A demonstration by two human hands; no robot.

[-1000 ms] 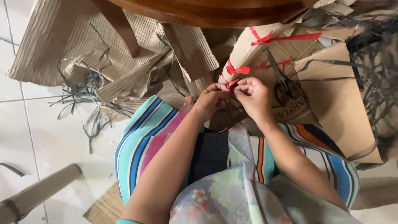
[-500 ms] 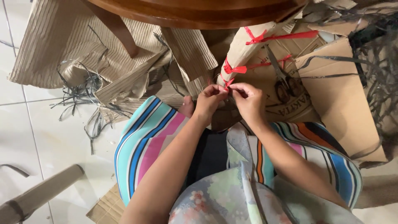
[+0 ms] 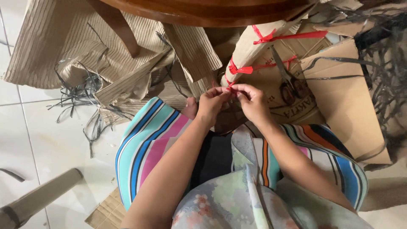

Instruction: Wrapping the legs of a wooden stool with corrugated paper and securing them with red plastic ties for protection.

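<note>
Left hand (image 3: 214,104): fingers curled, tips pinched on a thin red string (image 3: 229,85) at the near end of a rolled cardboard bundle (image 3: 248,55). Back of hand faces the camera; forearm runs down toward the near edge.

Right hand (image 3: 254,101): fingers bent, thumb and forefinger closed on the same red string, just right of the left hand; fingertips of both hands meet at the knot.

Red string: wound round the bundle at three places, the nearest tie between the fingers, a second bow slightly farther up, a third near the far end under the table edge.

Rolled cardboard bundle: tan, tilted, rising from the hands toward the far right.

Scissors (image 3: 288,82): dark handles, lying on flat cardboard just right of the bundle, blades pointing far.

Flat cardboard sheet (image 3: 352,101): brown, right of the hands, some print on it.

Striped cloth (image 3: 146,142): turquoise, blue, pink and white stripes, over the person's knees below both hands; orange and blue stripes on the right side.

Corrugated paper sheets (image 3: 63,42): beige, ribbed, crumpled, far left of the hands.

Dark plastic strips (image 3: 85,97): loose tangle on the white tiled floor (image 3: 51,144), left; more at far right.

Wooden table (image 3: 203,8): round brown edge at the far side, one leg (image 3: 121,27) slanting down left.

Cardboard tube (image 3: 40,199): near left corner, on the floor.
</note>
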